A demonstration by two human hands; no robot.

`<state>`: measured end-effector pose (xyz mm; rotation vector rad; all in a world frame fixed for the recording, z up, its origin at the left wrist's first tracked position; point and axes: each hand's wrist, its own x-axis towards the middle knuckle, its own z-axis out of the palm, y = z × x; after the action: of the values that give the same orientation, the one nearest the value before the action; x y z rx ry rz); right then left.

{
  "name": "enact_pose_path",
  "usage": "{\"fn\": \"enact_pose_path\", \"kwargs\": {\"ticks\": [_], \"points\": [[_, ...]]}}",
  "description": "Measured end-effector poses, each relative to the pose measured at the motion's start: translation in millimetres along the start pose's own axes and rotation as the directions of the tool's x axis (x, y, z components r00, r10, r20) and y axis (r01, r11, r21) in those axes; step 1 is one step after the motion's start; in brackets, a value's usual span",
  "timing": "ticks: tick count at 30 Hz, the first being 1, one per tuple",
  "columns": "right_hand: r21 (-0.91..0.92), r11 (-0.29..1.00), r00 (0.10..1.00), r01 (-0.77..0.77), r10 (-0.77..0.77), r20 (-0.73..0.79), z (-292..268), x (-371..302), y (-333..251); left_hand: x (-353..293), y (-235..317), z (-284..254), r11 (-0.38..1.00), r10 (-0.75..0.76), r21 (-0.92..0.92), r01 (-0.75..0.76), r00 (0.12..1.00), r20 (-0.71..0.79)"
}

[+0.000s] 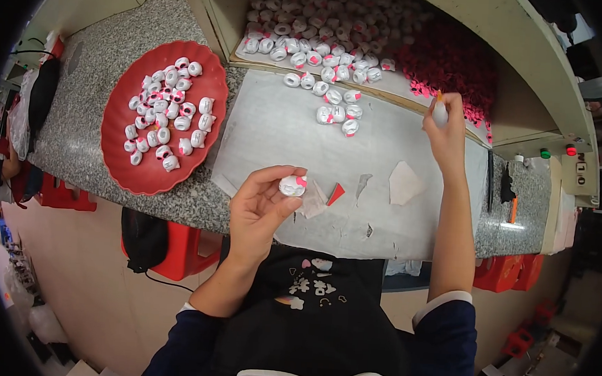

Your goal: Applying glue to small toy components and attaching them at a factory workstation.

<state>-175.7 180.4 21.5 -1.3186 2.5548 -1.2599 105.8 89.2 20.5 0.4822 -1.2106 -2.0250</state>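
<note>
My left hand [262, 203] is closed, pinching a small white rounded toy part [292, 185] with a pink patch between thumb and fingers above the paper-covered worktop. Farther off on the right, my right hand [446, 131] grips a small white squeeze bottle [440, 116] with an orange tip, which points up. That hand is at the edge of a heap of small pink pieces [453, 70]. Several similar white parts with pink bits [340, 113] lie on the paper between my hands and the shelf. Many more white parts [318, 23] are piled in the shelf.
A red scalloped tray [116, 118] with many white and pink parts stands at the left on the speckled counter [91, 72]. Paper scraps [404, 184] and a red scrap [336, 194] lie on the white sheet [263, 124]. The shelf's wooden lip [382, 95] borders the sheet.
</note>
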Motion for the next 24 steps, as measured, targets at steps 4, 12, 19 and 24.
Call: {"fn": "enact_pose_path", "kwargs": {"ticks": [4,12,19,24], "points": [[-0.325,0.922,0.978,0.211,-0.2,0.067,5,38,-1,-1,0,-3,0.998,-0.029,-0.052,0.031,0.999,0.041],[-0.33,0.924,0.979,0.193,-0.158,0.132,4,47,10,-1,0,-2,0.998,-0.043,-0.042,0.045,0.998,0.048],[0.483,0.845,0.974,-0.228,0.19,0.127,-4,-21,-41,-1,0,1,0.982,-0.125,-0.136,0.135,0.989,0.075],[0.729,0.647,0.974,-0.223,0.109,0.2,9,-90,-77,-5,-4,6,0.975,-0.149,-0.146,0.166,0.982,0.119]]}}
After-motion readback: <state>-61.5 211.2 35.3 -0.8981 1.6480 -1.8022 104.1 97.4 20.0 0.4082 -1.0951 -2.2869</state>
